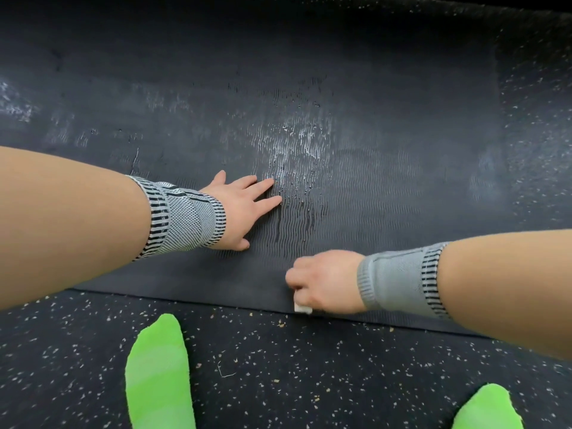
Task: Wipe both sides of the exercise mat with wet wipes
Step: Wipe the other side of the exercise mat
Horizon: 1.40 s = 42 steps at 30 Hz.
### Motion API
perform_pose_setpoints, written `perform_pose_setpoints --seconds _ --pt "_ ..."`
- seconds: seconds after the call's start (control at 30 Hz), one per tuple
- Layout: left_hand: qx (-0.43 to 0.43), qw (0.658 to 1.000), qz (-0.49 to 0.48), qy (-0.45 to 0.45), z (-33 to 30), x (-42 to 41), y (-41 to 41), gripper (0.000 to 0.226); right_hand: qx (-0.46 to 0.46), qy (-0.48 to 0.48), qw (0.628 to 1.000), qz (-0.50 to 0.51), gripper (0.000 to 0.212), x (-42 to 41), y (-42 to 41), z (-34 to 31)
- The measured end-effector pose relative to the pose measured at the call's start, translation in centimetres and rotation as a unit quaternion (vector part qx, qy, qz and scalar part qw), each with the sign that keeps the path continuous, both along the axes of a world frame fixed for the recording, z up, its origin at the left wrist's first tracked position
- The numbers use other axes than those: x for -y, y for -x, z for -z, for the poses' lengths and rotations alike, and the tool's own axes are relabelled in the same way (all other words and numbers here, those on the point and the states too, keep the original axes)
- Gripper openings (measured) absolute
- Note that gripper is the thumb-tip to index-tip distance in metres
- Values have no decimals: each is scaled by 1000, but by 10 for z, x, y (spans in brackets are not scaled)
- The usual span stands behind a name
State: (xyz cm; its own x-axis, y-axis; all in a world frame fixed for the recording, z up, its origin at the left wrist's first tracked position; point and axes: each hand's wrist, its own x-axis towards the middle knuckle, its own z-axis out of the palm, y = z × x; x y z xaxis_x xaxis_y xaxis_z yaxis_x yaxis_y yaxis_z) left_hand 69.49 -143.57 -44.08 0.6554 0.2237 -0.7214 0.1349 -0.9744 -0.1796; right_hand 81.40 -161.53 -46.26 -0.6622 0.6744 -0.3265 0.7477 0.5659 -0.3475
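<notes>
Fingers of the left hand [244,209] lie flat and spread on the black mat [371,187] (it looks wet); the right hand [322,281] squeezes a white wipe [302,308] at the mat's near edge.

Single head cam, wide-angle, looked steeply down and forward, close over the mat [371,212] and speckled floor [278,366].

Grey knit wrist braces [185,216] with black-and-white striped bands on both bare forearms; bright green socks [159,376] at six o'clock.
</notes>
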Motion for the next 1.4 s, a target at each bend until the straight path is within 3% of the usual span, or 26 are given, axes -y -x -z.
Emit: perform_pose_setpoints --seconds 0.07,0.13,0.3,0.37,0.47,0.57,0.63,0.73,0.8,0.9,0.97,1.03,1.1,1.17,1.23,1.3,1.4 --pt "2 1000 -2 1 -1 -2 0 99 -17 26 998 -58 11 5 11 0" --pt "4 1000 -3 0 0 -3 -1 99 30 38 996 -69 10 -7 2 -3" --pt "5 1000 -6 12 2 -3 0 99 148 -28 970 191 16 -56 -61 -4" --pt "5 1000 -2 14 2 -3 0 99 120 -56 974 186 15 -51 -59 1" --pt "8 1000 -5 17 1 -6 -2 98 -1 -77 994 83 24 -15 -27 7" --pt "12 1000 -8 16 2 -8 -4 94 -14 -59 998 -2 26 -4 -22 9" --pt "23 1000 -6 15 3 -7 -4 89 11 -73 997 33 27 -22 -38 10" --pt "32 999 3 16 3 -5 -6 83 81 -75 971 213 23 -57 -70 6" --pt "29 999 4 17 3 -5 -9 81 130 -44 950 281 23 -62 -77 4" --pt "32 999 0 18 1 -8 -13 81 83 -59 973 207 18 -32 -54 5" --pt "33 999 -2 18 1 -10 -14 81 18 -71 988 133 28 -6 -39 10" --pt "29 999 -1 17 2 -11 -13 80 26 -57 993 101 34 -7 -44 8" --pt "31 999 1 15 4 -12 -11 79 51 -57 989 130 31 -27 -54 5" --pt "38 999 -1 16 5 -12 -10 77 98 -68 962 246 22 -57 -68 4" --pt "53 998 -1 17 6 -12 -12 74 114 -36 932 344 25 -74 -79 2" --pt "72 997 3 16 7 -15 -15 72 105 -34 932 346 24 -72 -79 1" --pt "98 995 0 23 8 -19 -18 70 50 -58 970 233 13 -41 -63 8"
